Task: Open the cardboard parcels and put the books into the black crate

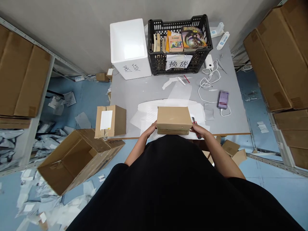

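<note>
A small brown cardboard box [174, 116] is in front of my body at the table's near edge, with a flap or lower layer showing along its near side. My left hand [151, 129] grips its left side, fingers closed against the cardboard. On the opposite side my right hand [199, 130] grips the box's right edge. A red and black utility knife [194, 121] is beside my right hand and partly hidden by it; whether the hand touches it I cannot tell. White sheet material [146, 110] lies under and behind the box.
A labelled carton [120, 120] stands at the table's left corner. Farther back are a white foam bin [138, 69] and a black crate [156, 61] of books. A phone [223, 99] with cables lies right. A large open carton [79, 160] and plastic bags [77, 205] occupy the floor.
</note>
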{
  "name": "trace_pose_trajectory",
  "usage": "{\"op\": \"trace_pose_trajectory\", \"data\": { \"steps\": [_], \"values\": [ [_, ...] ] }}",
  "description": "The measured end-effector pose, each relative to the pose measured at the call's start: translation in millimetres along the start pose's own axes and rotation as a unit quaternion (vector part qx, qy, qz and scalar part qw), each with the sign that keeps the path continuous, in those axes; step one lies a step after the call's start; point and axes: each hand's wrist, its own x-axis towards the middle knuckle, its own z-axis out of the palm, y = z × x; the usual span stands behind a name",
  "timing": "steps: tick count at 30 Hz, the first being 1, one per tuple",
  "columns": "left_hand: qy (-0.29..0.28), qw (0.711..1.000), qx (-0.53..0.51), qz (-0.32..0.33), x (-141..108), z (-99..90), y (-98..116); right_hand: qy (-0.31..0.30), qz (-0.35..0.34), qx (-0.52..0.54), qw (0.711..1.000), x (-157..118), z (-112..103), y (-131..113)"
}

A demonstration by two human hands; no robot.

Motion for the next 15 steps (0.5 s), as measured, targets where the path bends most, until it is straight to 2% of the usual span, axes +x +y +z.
{"op": "trace_pose_trajectory", "data": {
  "steps": [5, 7, 10, 15],
  "values": [
    [-0.050, 0.983, 0.098, -0.147, -5.1, -13.7, 31.5, 0.087, 0.035, -0.095, 0.991, -3.1, -1.8, -33.4],
    [-0.053, 0.978, 0.112, -0.166, -2.5, -17.5, 38.6, 0.100, 0.059, -0.124, 0.985, 1.1, -1.8, -40.0],
    [-0.015, 0.975, 0.123, -0.185, 6.9, -21.4, 44.2, 0.083, 0.082, -0.132, 0.984, 14.6, -3.4, -43.2],
    [0.016, 0.974, 0.113, -0.194, 29.6, -24.0, 38.7, 0.091, 0.086, -0.141, 0.982, 37.1, -4.1, -47.5]
  ]
}}
